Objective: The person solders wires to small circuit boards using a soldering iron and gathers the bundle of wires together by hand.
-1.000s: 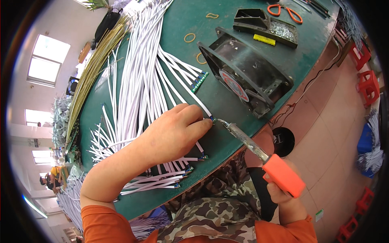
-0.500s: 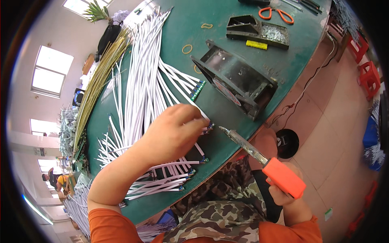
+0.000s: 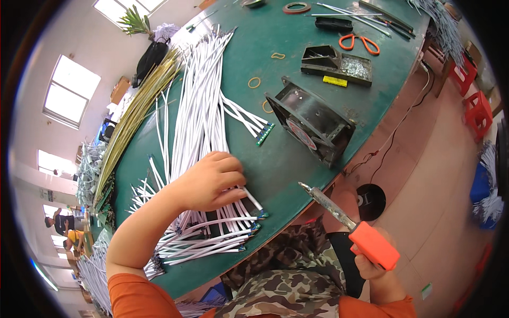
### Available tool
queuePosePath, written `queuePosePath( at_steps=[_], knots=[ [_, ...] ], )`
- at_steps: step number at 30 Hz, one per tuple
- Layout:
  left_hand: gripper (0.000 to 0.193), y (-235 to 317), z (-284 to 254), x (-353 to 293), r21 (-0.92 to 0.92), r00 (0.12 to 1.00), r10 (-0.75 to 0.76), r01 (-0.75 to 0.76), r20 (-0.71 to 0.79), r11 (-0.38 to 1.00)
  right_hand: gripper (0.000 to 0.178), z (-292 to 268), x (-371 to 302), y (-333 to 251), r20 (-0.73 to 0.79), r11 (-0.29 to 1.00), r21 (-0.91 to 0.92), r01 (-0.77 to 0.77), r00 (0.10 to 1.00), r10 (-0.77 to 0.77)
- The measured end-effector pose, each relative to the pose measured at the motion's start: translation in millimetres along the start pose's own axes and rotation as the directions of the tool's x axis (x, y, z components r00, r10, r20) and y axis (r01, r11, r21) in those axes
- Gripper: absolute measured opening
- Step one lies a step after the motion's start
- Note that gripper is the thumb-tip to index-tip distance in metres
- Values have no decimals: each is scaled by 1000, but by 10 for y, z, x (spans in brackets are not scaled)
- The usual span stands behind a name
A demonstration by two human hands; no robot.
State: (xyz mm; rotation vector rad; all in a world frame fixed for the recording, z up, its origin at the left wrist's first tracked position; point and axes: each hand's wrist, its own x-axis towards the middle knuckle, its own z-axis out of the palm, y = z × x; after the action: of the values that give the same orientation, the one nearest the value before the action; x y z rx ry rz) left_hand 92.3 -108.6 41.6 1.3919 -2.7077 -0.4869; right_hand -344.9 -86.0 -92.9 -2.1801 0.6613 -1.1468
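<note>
My left hand (image 3: 214, 180) lies over a bundle of white cables (image 3: 199, 116) on the green table. Its fingers are curled, and thumb and fingertips close on one white cable (image 3: 254, 200) near its end, where a small circuit board (image 3: 263, 214) sits. Part of the grip is hidden beneath the hand. In my right hand (image 3: 371, 262) is a soldering iron (image 3: 339, 213) with an orange handle; its tip points up and left, apart from the cables. A green strip of small boards (image 3: 265, 134) joins several cable ends beyond my left hand.
A black boxy fan (image 3: 313, 124) stands right of the cables. Behind it are a black tray (image 3: 355, 69) with silvery bits, a yellow block (image 3: 335, 81) and orange-handled scissors (image 3: 359, 44). Rubber bands (image 3: 254, 82) lie mid-table. Red stools (image 3: 478, 116) stand on the floor at right.
My left hand has moved left and down, away from the cable ends near the iron's tip, to another cable nearer me. The soldering iron stays in my right hand, slightly lower in view.
</note>
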Motion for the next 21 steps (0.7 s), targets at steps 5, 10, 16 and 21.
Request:
queuePosePath(
  at_steps=[5,10,16,21],
  knots=[
    [24,-30,-114,-44,-106,998,-57,55,-18,993,26,144,201,-175,-165,988,126,-85,981,106],
    [42,-346,-76,554,404,944,37,105,-328,909,26,95,155,-246,-204,999,3,-40,978,40],
    [36,-696,41,779,489,978,-162,206,-131,847,26,22,124,-358,-222,997,63,-52,973,65],
    [32,-755,-9,636,468,985,-100,155,-141,870,23,-46,-15,-335,-219,999,-43,-15,976,5]
  ],
)
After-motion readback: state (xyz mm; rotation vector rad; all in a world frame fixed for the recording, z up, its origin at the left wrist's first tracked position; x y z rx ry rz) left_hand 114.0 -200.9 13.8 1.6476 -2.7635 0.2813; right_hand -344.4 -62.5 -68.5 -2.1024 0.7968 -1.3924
